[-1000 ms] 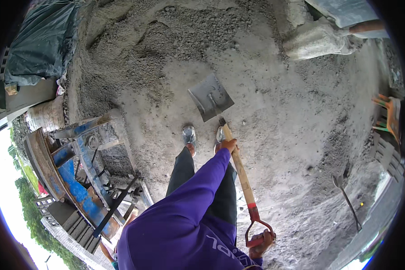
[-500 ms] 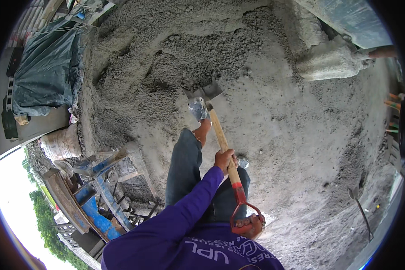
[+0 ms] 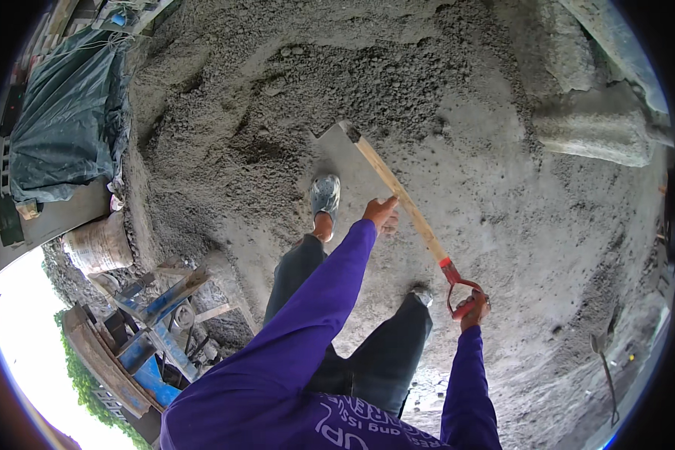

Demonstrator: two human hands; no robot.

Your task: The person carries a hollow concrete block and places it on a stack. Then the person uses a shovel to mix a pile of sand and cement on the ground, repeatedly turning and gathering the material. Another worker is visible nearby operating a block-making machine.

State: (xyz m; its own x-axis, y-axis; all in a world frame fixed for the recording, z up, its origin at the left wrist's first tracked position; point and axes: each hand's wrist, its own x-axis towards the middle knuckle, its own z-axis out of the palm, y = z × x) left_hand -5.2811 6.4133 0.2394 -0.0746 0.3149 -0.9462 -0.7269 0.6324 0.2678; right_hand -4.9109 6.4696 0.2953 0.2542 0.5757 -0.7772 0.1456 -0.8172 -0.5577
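Observation:
A shovel with a pale wooden shaft (image 3: 409, 206) slants across the middle, its red D-shaped grip (image 3: 463, 298) at the near right end. My right hand (image 3: 475, 309) is closed round that grip. My left hand (image 3: 382, 215) is at the shaft's left side, fingers curled and thumb against the wood. The grey blade (image 3: 345, 156) is at the far end, hard to tell from the ground behind it. Beyond it lies a heap of loose, damp grey mix (image 3: 277, 112). My left foot, in a grey-smeared shoe (image 3: 325, 193), stands just left of the blade.
At the left are a dark green tarp (image 3: 67, 116), a filled sack (image 3: 97, 244) and a blue metal frame machine (image 3: 154, 337). A grey-crusted bulky object (image 3: 596, 124) lies at the far right. A thin-handled tool (image 3: 604, 367) lies at the lower right.
The shovel's grip has swung out to the right with my right hand, and its blade has turned. My left foot has come off the blade onto the ground. My legs are farther apart.

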